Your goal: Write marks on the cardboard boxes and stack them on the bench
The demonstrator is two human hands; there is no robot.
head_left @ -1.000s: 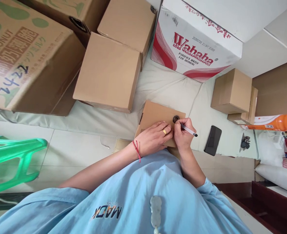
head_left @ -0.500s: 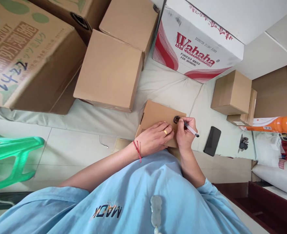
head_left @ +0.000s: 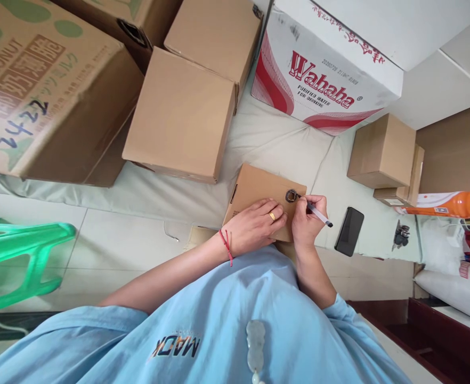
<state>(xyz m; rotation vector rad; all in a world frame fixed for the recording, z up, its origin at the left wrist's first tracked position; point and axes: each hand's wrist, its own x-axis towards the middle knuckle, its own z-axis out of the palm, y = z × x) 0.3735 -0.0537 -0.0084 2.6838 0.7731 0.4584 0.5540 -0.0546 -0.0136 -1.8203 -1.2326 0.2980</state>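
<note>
A small brown cardboard box (head_left: pixel 254 184) lies close to my body at the edge of the cloth-covered surface. My left hand (head_left: pixel 257 224) rests flat on its top, fingers stretched out, with a gold ring on one finger. Between the fingers of my right hand (head_left: pixel 307 218) is a pen (head_left: pixel 318 214) with a pale barrel and dark end. Its tip is at the right rim of a round black drawn mark (head_left: pixel 291 196) near the box's right edge. A lighter, squarish patch shows inside the mark.
Larger boxes (head_left: pixel 183 114) stand at the back left, beside a white and red Wahaha carton (head_left: pixel 323 80). To the right lie a phone (head_left: pixel 349 231), keys (head_left: pixel 400 235), small boxes (head_left: pixel 382 149) and an orange bottle (head_left: pixel 459 205). A green stool (head_left: pixel 35 261) stands at left.
My right hand and the pen have shifted slightly right, so more of the round mark shows. My left hand stays on the box. The whole view has moved a little.
</note>
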